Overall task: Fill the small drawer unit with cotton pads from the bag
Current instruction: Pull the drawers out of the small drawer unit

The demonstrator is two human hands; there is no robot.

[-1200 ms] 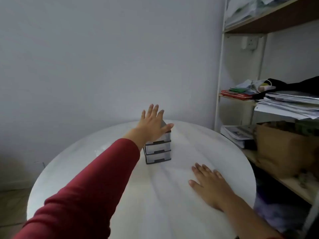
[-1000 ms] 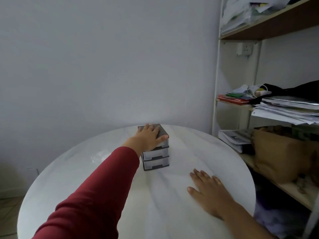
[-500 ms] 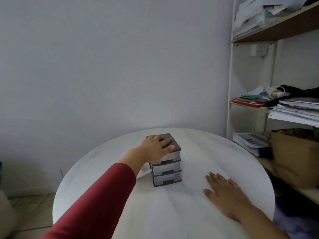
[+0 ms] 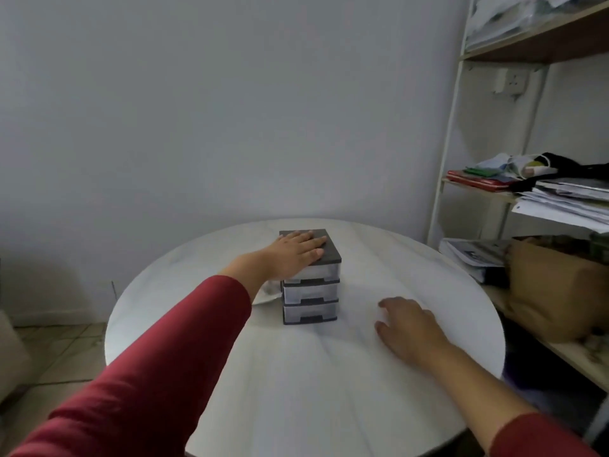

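Observation:
A small drawer unit [image 4: 309, 295] with a dark grey top and three clear drawers, all closed, stands near the middle of a round white table [image 4: 329, 390]. My left hand [image 4: 295, 253] lies flat on the unit's top, fingers spread. A clear plastic bag [image 4: 267, 293] peeks out just left of the unit, mostly hidden behind my left forearm. My right hand [image 4: 407, 328] rests on the table to the right of the unit, fingers curled a little, holding nothing.
A shelf rack [image 4: 540, 206] stands close to the table's right side, loaded with paper stacks, a red folder and a brown paper bag [image 4: 557, 288]. A plain wall runs behind the table. Tiled floor [image 4: 49, 351] shows at the left.
My left hand has come down from above the unit and now lies flat on its top. My right hand's fingers have curled from flat. The camera view has shifted.

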